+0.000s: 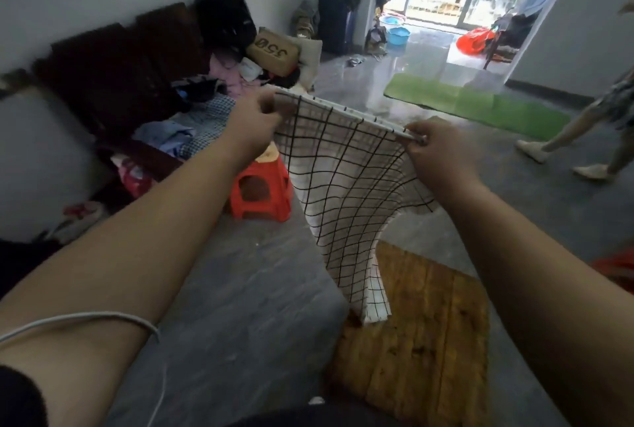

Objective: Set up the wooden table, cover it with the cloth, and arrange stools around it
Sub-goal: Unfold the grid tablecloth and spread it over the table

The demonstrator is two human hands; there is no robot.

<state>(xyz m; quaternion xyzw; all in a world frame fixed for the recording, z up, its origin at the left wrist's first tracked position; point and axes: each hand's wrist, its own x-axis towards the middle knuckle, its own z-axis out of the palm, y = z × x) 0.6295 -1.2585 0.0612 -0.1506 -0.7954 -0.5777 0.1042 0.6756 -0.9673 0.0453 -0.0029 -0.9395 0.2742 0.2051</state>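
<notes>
A white cloth with a black grid (346, 183) hangs in the air in front of me. My left hand (255, 117) pinches its upper left corner and my right hand (434, 148) pinches the upper right corner, both arms stretched out. The cloth's lower end droops onto the far corner of the wooden table top (422, 334), which stands low at the bottom right. An orange plastic stool (260, 191) stands on the floor left of the cloth, behind my left forearm. A bit of another orange thing (617, 265) shows at the right edge.
A dark wooden sofa (113, 80) piled with clothes runs along the left wall. A green mat (477, 105) lies before the open doorway. Another person's legs (583, 141) cross the floor at the right. A dark suitcase (334, 21) and blue basins (398, 35) stand far back.
</notes>
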